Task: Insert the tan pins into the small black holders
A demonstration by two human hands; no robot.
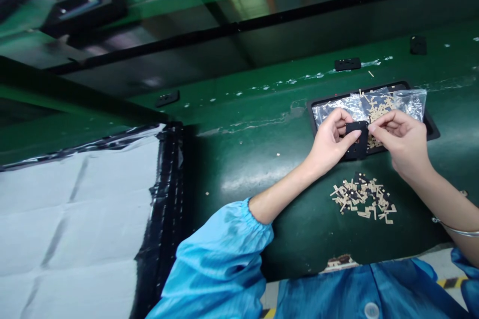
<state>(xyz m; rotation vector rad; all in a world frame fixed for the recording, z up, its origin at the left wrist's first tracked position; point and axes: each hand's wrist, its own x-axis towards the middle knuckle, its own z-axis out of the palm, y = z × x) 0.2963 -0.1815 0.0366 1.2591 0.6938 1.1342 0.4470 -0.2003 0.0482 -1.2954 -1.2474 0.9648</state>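
Observation:
My left hand (333,138) pinches a flat black plate (359,145) with small holes, held up over the near side of a black tray (433,132). At the plate's right edge, my right hand (403,138) has its thumb and forefinger pressed together; whatever lies between those fingertips is too small to make out. Behind both hands, a clear plastic bag (411,102) lies in the tray with many small tan pieces (379,107) on it. Closer to me, a loose heap of tan and dark pieces (362,197) is spread on the green table.
Flat black parts (347,64), (418,45) and another black part (167,98) lie along the table's far side. A black-edged bin with a white cover (75,219) stands at left. A green post (75,92) and a glossy panel (239,25) border the back.

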